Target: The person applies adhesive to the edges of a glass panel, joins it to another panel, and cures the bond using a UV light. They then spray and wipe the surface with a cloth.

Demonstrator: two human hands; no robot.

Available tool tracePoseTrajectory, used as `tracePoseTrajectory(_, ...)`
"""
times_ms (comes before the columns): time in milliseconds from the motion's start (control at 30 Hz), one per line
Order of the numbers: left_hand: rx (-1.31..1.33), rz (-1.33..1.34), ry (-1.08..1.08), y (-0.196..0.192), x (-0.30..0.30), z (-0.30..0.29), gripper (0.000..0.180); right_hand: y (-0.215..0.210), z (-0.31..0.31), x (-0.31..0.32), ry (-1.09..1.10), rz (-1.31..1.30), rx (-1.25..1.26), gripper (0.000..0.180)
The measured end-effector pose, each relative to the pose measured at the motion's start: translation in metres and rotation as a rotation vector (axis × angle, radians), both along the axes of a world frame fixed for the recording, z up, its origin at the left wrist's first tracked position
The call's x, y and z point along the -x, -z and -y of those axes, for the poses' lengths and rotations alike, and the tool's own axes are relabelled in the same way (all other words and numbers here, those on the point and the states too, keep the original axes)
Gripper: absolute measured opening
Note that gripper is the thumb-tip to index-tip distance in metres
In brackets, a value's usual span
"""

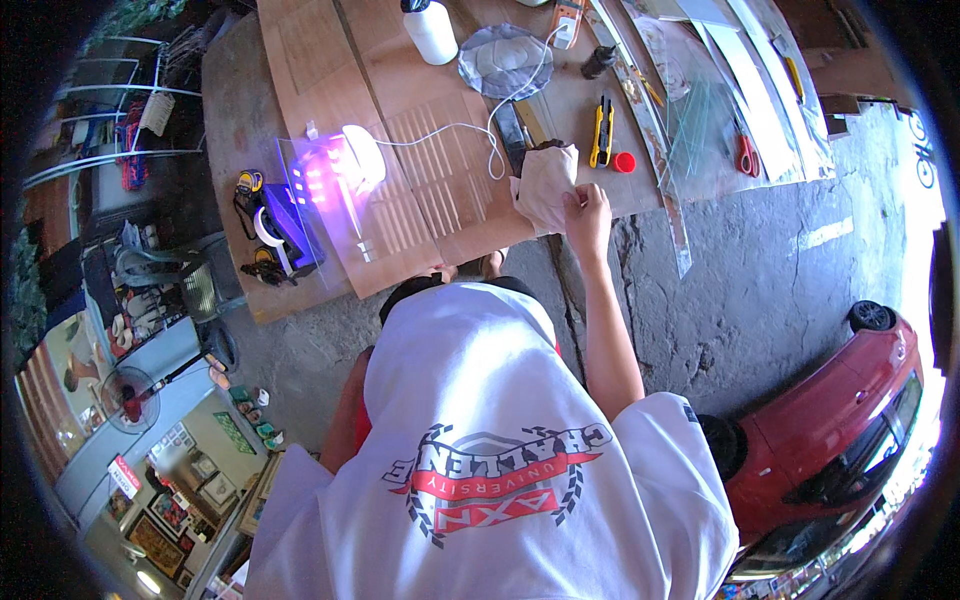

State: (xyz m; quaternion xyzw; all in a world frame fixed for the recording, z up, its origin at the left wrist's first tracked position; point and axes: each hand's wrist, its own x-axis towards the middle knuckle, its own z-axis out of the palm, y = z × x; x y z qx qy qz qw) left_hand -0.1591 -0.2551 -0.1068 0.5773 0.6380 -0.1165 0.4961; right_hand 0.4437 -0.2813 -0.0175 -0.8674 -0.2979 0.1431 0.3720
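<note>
My right hand is at the table's near edge, thumb and fingers closed on the side of a crumpled off-white cloth. The cloth lies over the edge, and a dark object shows at its top. Just beyond it are a flat dark bar, a yellow and black utility knife and a red round cap. My left arm hangs down beside my body; its hand is hidden. To the left, a white lamp casts violet light on a clear panel.
The wooden table also carries a white bottle, a plastic-wrapped round thing, a small dark bottle, red-handled scissors, glass strips and a tape dispenser. A white cable crosses it. A red car stands at right.
</note>
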Motion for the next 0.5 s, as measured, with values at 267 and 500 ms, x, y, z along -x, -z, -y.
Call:
tracePoseTrajectory(267, -0.035, 0.121, -0.087, -0.033, -0.049, -0.003, 0.031, -0.022, -0.044, -0.042, 0.232, -0.104, -0.218, 0.023)
tracePoseTrajectory(500, -0.148, 0.104, -0.038, -0.071, -0.065, 0.025, 0.032, 0.001, -0.076, -0.063, 0.331, 0.244, 0.294, 0.04)
